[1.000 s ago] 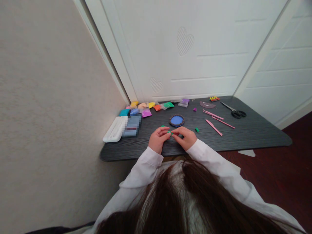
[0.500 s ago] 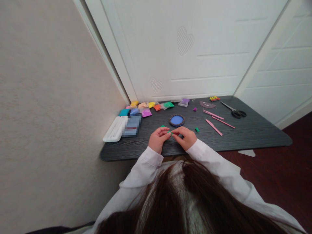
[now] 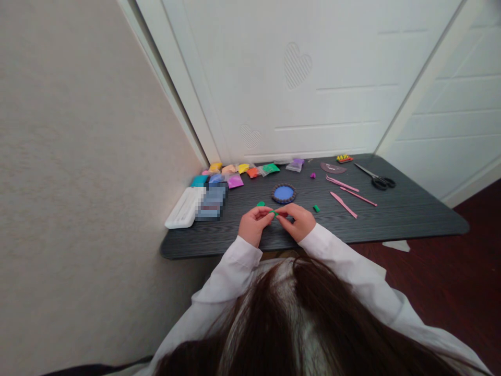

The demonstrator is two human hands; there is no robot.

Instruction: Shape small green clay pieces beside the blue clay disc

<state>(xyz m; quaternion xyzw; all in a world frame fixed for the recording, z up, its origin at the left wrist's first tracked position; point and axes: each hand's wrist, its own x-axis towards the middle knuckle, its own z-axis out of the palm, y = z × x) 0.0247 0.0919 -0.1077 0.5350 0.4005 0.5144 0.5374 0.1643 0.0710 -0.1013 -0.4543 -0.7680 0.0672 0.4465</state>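
Between the fingertips of both hands is a small piece of green clay (image 3: 274, 213). My left hand (image 3: 253, 223) pinches it from the left, and my right hand (image 3: 297, 220) pinches it from the right. The fingers cover part of the piece. Just beyond my left fingers lies a flat green clay shape (image 3: 261, 204). A short green clay lump (image 3: 316, 208) rests to the right of my right hand. Behind the hands sits a blue clay disc (image 3: 284, 193) ringed by a dark brown beaded clay border (image 3: 295, 194).
Coloured clay packets (image 3: 271, 168) line the back edge. A white case (image 3: 185, 208) stands at the left. On the right lie pink modelling tools (image 3: 343, 204), black-handled scissors (image 3: 379, 182), a clear purple sheet (image 3: 333, 168) and a purple clay bit (image 3: 312, 176).
The fingers have shifted very slightly around the green clay, and a little more of the flat green shape shows behind my left hand. Everything else stays in place.
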